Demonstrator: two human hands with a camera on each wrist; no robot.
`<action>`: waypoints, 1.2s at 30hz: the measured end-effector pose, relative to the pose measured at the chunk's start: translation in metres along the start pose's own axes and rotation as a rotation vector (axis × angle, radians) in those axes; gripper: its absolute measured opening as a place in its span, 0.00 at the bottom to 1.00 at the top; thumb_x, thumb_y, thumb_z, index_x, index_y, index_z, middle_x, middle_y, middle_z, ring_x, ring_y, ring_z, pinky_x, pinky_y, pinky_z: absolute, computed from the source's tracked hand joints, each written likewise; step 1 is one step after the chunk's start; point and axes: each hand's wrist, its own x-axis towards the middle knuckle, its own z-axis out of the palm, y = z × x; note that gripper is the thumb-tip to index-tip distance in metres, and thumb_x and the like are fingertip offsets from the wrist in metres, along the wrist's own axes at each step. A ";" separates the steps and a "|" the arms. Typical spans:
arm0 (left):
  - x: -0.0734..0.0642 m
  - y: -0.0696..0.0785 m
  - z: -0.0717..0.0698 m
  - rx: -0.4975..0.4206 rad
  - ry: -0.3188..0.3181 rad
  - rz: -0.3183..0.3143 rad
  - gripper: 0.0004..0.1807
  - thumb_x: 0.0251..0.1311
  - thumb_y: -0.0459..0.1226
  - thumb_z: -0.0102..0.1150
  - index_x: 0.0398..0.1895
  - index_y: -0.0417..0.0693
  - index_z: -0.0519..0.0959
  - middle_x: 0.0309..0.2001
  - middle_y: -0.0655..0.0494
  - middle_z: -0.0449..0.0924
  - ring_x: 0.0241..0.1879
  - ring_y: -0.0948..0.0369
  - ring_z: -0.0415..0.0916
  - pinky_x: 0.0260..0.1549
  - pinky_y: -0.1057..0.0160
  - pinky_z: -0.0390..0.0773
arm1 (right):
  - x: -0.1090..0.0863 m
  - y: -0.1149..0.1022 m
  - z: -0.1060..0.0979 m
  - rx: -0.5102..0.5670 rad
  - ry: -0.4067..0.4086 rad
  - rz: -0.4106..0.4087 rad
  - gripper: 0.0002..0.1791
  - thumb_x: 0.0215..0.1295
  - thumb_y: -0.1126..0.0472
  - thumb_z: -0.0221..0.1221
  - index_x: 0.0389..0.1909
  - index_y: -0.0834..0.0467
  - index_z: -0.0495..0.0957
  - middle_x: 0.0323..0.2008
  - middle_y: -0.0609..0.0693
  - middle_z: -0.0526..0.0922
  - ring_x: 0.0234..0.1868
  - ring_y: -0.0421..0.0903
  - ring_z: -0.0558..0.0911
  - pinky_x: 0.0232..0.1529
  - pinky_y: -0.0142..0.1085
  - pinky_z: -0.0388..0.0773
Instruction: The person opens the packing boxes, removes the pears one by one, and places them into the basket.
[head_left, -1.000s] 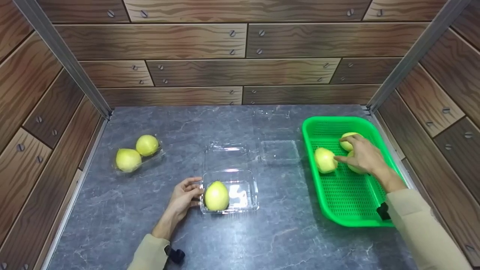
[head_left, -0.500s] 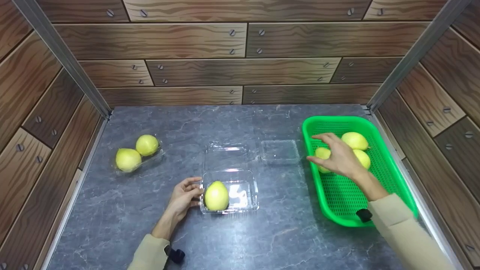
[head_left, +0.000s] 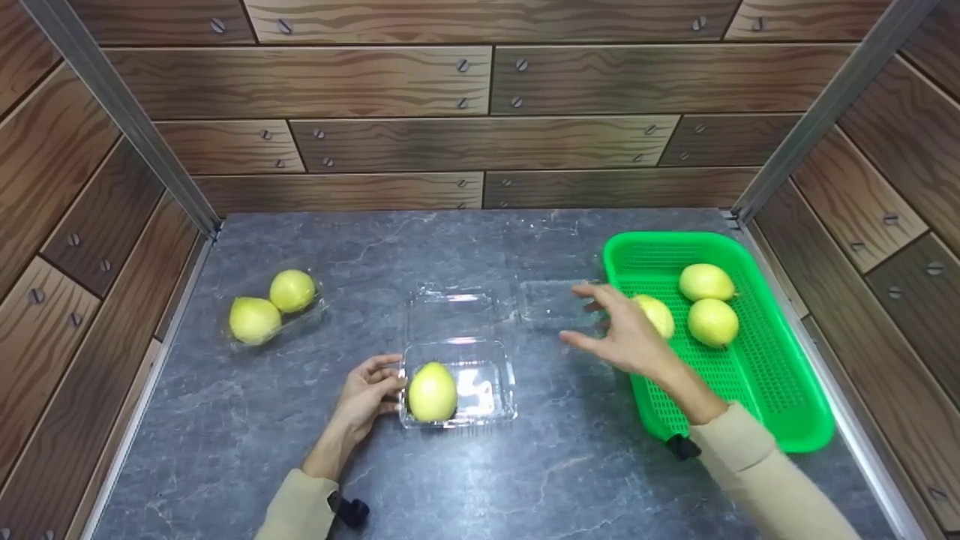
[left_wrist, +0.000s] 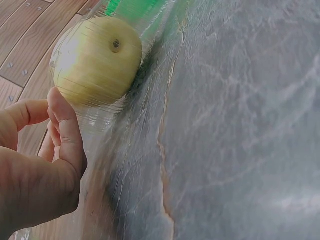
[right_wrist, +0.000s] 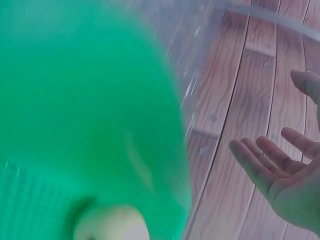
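Spread wide and empty, the right grip (head_left: 631, 337) hangs well right of the clear container (head_left: 495, 379), whose pear (head_left: 433, 393) sits at its left side, nearer the left grip (head_left: 367, 391), whose relaxed fingers touch that edge.

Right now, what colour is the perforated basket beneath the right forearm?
Bright green; the perforated basket shows best in the head view.

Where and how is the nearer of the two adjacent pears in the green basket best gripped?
Probably from above, pinching the left and right flanks of the nearer pear. Those rounded sides look free, while the farther pear crowds its far side in the green basket.
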 end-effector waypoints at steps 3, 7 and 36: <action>0.000 0.000 0.000 -0.003 0.001 0.000 0.28 0.57 0.21 0.62 0.63 0.35 0.75 0.34 0.57 0.78 0.25 0.64 0.76 0.19 0.69 0.83 | 0.000 -0.009 0.014 0.039 -0.015 -0.006 0.39 0.61 0.51 0.76 0.71 0.58 0.73 0.65 0.59 0.81 0.58 0.58 0.86 0.54 0.50 0.91; 0.001 0.000 0.000 0.016 0.003 -0.008 0.28 0.58 0.22 0.63 0.64 0.36 0.75 0.34 0.57 0.79 0.25 0.64 0.77 0.19 0.70 0.82 | -0.001 -0.019 0.034 0.084 -0.032 -0.011 0.39 0.60 0.52 0.76 0.71 0.59 0.73 0.63 0.60 0.82 0.57 0.58 0.86 0.54 0.49 0.91; 0.000 0.000 -0.001 0.003 -0.009 -0.007 0.28 0.57 0.21 0.63 0.64 0.35 0.74 0.35 0.57 0.79 0.24 0.64 0.76 0.19 0.70 0.83 | 0.005 -0.050 0.147 0.333 -0.262 -0.021 0.39 0.60 0.54 0.75 0.69 0.61 0.73 0.65 0.64 0.79 0.58 0.61 0.85 0.54 0.41 0.91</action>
